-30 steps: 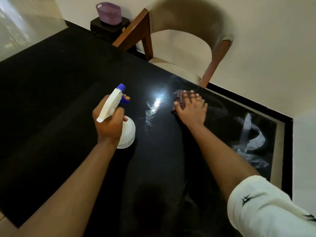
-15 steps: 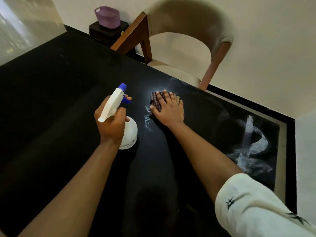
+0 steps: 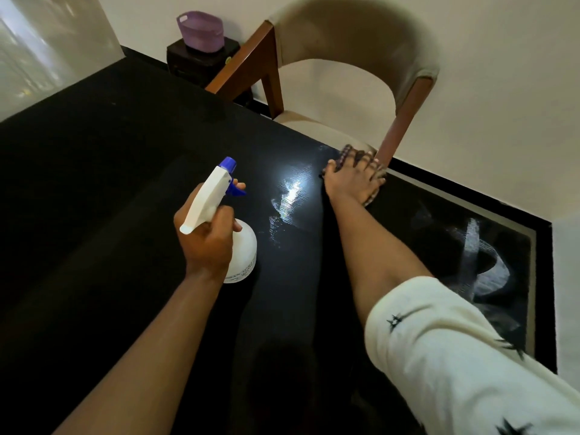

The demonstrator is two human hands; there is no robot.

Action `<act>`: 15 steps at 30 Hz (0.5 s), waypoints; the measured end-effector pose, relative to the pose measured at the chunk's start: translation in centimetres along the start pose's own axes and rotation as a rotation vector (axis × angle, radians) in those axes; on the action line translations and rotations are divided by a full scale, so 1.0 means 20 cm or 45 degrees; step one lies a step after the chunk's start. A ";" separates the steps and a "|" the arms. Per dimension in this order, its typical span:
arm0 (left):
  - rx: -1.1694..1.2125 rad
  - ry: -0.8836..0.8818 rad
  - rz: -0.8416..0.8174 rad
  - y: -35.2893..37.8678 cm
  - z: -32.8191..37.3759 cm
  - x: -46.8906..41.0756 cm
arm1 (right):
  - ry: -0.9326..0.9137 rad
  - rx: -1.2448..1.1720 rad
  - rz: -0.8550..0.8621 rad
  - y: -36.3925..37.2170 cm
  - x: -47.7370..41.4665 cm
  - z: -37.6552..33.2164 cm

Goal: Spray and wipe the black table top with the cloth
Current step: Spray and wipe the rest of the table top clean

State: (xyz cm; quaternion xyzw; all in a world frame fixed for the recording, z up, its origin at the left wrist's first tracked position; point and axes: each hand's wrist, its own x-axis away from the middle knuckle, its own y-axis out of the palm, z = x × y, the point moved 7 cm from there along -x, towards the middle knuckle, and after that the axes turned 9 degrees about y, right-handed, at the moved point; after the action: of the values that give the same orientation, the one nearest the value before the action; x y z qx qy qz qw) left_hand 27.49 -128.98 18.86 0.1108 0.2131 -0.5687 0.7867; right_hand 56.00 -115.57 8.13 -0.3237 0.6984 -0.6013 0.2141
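- The fingers (image 3: 357, 158) of the right hand (image 3: 353, 180) are straight and spread, and they press flat on a dark chequered cloth (image 3: 374, 196). They do not curl around it.
- The cloth lies at the far edge of the glossy black table top (image 3: 110, 183). It is mostly covered by the hand and shows only past the fingertips and beside the little finger.
- The left hand (image 3: 205, 237) is clenched around the neck of a white plastic spray bottle (image 3: 244, 255), with one finger on the blue trigger (image 3: 236, 190).
- The long axis of the spray head runs away from the person. Its blue nozzle (image 3: 228, 164) points to the far edge of the table, a little to the right.
- The round body of the bottle hangs below the fist, over the middle of the table. I cannot tell if its base touches the surface.
- Between the two hands there are wet shining streaks (image 3: 288, 196). More pale smears (image 3: 483, 262) lie near the right end of the table.
- The right arm wears a white sleeve with black star marks (image 3: 455, 356).
- A wooden chair with a beige padded back (image 3: 345, 32) stands just behind the far edge. One of its wooden posts (image 3: 398, 133) comes down just beside the right fingertips.
- Further left a purple plastic basket (image 3: 201, 31) sits on a small black stand (image 3: 201, 59).
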 end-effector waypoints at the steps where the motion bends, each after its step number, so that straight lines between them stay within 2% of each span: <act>1: 0.004 -0.003 0.007 0.00 0.00 0.00 | -0.078 0.016 -0.018 0.01 0.01 -0.08; 4: -0.004 -0.022 0.016 0.00 -0.01 0.01 | -0.309 0.025 -0.054 0.04 0.04 -0.27; 7: -0.027 -0.047 0.012 0.00 -0.03 0.02 | -0.436 0.031 -0.064 0.03 0.03 -0.26; 15: 0.006 -0.011 0.007 -0.01 -0.01 0.01 | -0.194 -0.016 0.022 -0.05 -0.10 0.16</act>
State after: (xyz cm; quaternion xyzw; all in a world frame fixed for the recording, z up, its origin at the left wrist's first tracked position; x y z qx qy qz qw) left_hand 27.34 -129.10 18.72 0.1106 0.2080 -0.5677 0.7888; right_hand 59.82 -116.54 8.25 -0.3638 0.6867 -0.5686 0.2696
